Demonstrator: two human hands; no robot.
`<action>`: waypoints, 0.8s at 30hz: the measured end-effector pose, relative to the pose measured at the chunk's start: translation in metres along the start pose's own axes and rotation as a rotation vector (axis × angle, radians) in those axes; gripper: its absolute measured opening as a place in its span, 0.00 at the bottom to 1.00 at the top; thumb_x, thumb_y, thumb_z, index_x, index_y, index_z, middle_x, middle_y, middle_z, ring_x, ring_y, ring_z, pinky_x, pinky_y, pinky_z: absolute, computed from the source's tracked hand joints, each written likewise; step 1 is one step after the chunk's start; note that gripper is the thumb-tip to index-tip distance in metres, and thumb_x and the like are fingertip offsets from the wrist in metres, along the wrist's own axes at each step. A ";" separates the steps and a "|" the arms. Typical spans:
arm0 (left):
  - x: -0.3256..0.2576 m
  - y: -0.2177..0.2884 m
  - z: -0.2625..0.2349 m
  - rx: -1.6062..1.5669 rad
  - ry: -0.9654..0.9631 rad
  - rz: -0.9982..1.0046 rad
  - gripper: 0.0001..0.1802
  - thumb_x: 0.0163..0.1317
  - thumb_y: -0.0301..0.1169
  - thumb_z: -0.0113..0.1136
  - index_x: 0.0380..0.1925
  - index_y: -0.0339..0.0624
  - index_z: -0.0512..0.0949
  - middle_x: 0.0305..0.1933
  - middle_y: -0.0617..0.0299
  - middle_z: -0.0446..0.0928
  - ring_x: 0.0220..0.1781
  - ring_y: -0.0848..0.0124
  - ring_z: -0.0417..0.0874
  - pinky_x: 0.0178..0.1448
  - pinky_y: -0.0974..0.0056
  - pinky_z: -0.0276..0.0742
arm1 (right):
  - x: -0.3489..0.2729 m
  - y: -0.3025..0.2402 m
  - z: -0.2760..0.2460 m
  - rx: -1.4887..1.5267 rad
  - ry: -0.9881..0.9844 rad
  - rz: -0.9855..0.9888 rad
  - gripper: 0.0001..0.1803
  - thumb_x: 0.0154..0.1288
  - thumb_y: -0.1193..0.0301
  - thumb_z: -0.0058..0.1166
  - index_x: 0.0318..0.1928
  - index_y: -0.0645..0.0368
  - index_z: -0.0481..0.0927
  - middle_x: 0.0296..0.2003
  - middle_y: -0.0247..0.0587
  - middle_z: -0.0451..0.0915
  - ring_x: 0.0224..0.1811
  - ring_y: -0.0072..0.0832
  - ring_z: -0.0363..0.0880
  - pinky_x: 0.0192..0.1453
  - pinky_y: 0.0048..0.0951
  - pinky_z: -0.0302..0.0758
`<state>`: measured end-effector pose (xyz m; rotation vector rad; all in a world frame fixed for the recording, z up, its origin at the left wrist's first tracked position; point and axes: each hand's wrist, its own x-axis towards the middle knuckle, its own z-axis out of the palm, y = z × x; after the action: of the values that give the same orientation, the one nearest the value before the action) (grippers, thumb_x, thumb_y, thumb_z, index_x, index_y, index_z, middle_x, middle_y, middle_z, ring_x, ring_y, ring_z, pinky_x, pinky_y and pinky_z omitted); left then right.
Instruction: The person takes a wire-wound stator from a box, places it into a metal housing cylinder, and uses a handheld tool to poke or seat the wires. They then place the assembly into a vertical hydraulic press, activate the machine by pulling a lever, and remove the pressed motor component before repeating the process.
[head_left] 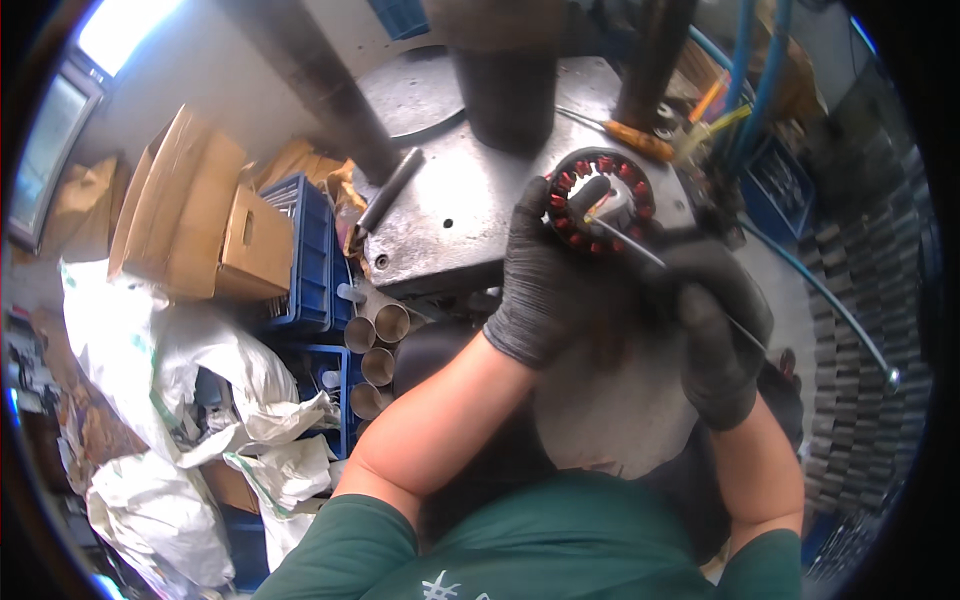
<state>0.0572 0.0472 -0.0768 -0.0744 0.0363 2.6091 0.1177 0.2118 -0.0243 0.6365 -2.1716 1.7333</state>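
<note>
With left hand (540,285), gripping the coil-wound ring (645,212) by the right side of the metal plate (490,200), and with right hand (718,315), clutching a thin rod (630,244) across its opening, possibly risking scraped red windings (605,164) through a slip or overly hard push.

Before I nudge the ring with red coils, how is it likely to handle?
The ring with red coils is probably stiff, as its outline looks evenly round. Its many coils, seemingly wire windings, suggest it may be heavy for its size. Its circular rim could make it apt to roll if stood on edge.
</note>
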 end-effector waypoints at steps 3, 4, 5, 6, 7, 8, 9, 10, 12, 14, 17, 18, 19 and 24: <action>-0.001 -0.008 0.001 0.093 0.033 0.026 0.42 0.63 0.63 0.52 0.66 0.42 0.68 0.63 0.44 0.73 0.65 0.50 0.73 0.74 0.45 0.64 | 0.001 0.015 -0.001 0.049 0.020 -0.054 0.09 0.72 0.75 0.51 0.46 0.64 0.81 0.35 0.38 0.84 0.35 0.22 0.80 0.42 0.26 0.77; 0.001 -0.010 -0.001 0.095 0.055 0.010 0.42 0.63 0.63 0.52 0.66 0.42 0.68 0.63 0.44 0.73 0.65 0.50 0.73 0.74 0.45 0.64 | 0.001 0.015 -0.002 0.055 0.036 -0.032 0.09 0.72 0.75 0.51 0.46 0.64 0.81 0.35 0.38 0.84 0.35 0.22 0.80 0.42 0.26 0.77; 0.004 -0.011 -0.003 0.104 0.071 0.034 0.41 0.64 0.62 0.53 0.66 0.42 0.68 0.63 0.45 0.73 0.65 0.50 0.73 0.74 0.45 0.64 | 0.001 0.011 -0.005 0.033 0.028 -0.035 0.08 0.72 0.75 0.51 0.46 0.63 0.81 0.35 0.38 0.84 0.35 0.21 0.80 0.42 0.25 0.77; 0.004 -0.013 -0.004 0.113 0.087 0.064 0.40 0.65 0.62 0.53 0.65 0.42 0.68 0.63 0.45 0.73 0.65 0.51 0.73 0.74 0.44 0.65 | 0.000 0.009 -0.007 0.013 0.014 -0.039 0.08 0.72 0.75 0.52 0.46 0.63 0.82 0.35 0.37 0.84 0.34 0.21 0.80 0.41 0.25 0.77; 0.001 -0.014 0.000 0.165 0.079 0.026 0.34 0.66 0.57 0.57 0.59 0.40 0.74 0.57 0.51 0.78 0.60 0.58 0.78 0.72 0.51 0.71 | -0.003 0.010 -0.007 0.010 0.020 -0.043 0.08 0.72 0.75 0.52 0.47 0.63 0.82 0.35 0.37 0.83 0.34 0.20 0.79 0.38 0.24 0.77; 0.002 -0.016 -0.002 0.163 0.099 0.021 0.34 0.66 0.57 0.57 0.59 0.40 0.74 0.57 0.51 0.78 0.60 0.58 0.78 0.72 0.51 0.71 | -0.003 0.015 -0.008 0.018 0.023 -0.024 0.08 0.72 0.75 0.52 0.47 0.63 0.82 0.35 0.37 0.83 0.34 0.20 0.79 0.38 0.24 0.77; 0.005 -0.018 -0.004 0.183 0.097 0.027 0.34 0.67 0.56 0.57 0.60 0.39 0.74 0.57 0.52 0.78 0.60 0.58 0.78 0.71 0.51 0.71 | 0.000 0.020 -0.011 -0.054 0.009 -0.126 0.08 0.72 0.75 0.53 0.47 0.62 0.82 0.35 0.37 0.83 0.34 0.20 0.79 0.38 0.23 0.77; 0.008 -0.020 -0.004 0.202 0.094 0.034 0.34 0.67 0.56 0.57 0.60 0.39 0.73 0.57 0.52 0.78 0.60 0.58 0.79 0.71 0.51 0.71 | 0.000 0.022 -0.013 -0.127 -0.007 -0.228 0.08 0.72 0.75 0.53 0.47 0.62 0.82 0.35 0.37 0.83 0.33 0.20 0.79 0.38 0.23 0.77; 0.012 -0.024 -0.007 0.205 0.044 0.042 0.33 0.68 0.55 0.56 0.61 0.39 0.73 0.56 0.52 0.78 0.59 0.58 0.78 0.70 0.51 0.72 | -0.004 0.015 -0.011 -0.040 0.005 -0.077 0.08 0.71 0.76 0.53 0.47 0.62 0.82 0.36 0.37 0.83 0.36 0.23 0.80 0.42 0.26 0.78; 0.015 -0.026 -0.015 0.335 -0.150 0.088 0.34 0.69 0.55 0.55 0.62 0.38 0.71 0.56 0.52 0.77 0.59 0.57 0.78 0.70 0.51 0.72 | -0.002 0.017 -0.012 -0.110 -0.010 -0.154 0.08 0.70 0.77 0.54 0.47 0.62 0.83 0.37 0.40 0.84 0.38 0.28 0.83 0.46 0.29 0.80; 0.015 -0.031 -0.009 0.272 -0.023 0.128 0.36 0.69 0.56 0.55 0.63 0.38 0.70 0.57 0.52 0.77 0.60 0.57 0.78 0.70 0.51 0.71 | -0.004 0.020 -0.014 -0.227 -0.004 -0.201 0.08 0.69 0.77 0.56 0.46 0.63 0.83 0.38 0.43 0.84 0.40 0.32 0.85 0.47 0.31 0.81; 0.014 -0.030 -0.009 0.273 -0.022 0.128 0.36 0.69 0.56 0.55 0.63 0.38 0.70 0.57 0.52 0.77 0.60 0.57 0.78 0.70 0.51 0.71 | -0.004 0.018 -0.013 -0.226 -0.003 -0.200 0.08 0.69 0.77 0.56 0.46 0.63 0.83 0.38 0.43 0.84 0.40 0.32 0.85 0.47 0.31 0.81; 0.013 -0.029 -0.009 0.295 -0.013 0.107 0.36 0.70 0.56 0.55 0.64 0.37 0.69 0.57 0.51 0.77 0.60 0.56 0.78 0.71 0.50 0.71 | -0.003 0.015 -0.012 -0.308 -0.027 -0.231 0.09 0.71 0.76 0.52 0.46 0.64 0.82 0.38 0.42 0.83 0.41 0.29 0.82 0.48 0.30 0.78; 0.014 -0.032 -0.014 0.479 0.113 0.253 0.34 0.70 0.54 0.56 0.64 0.37 0.69 0.58 0.51 0.76 0.61 0.55 0.77 0.71 0.47 0.70 | -0.001 0.019 -0.013 -0.300 -0.022 -0.266 0.08 0.67 0.77 0.57 0.45 0.63 0.83 0.37 0.45 0.84 0.38 0.36 0.86 0.45 0.34 0.82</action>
<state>0.0623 0.0816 -0.0924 -0.0472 0.7493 2.7649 0.1085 0.2277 -0.0374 0.8214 -2.1836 1.2430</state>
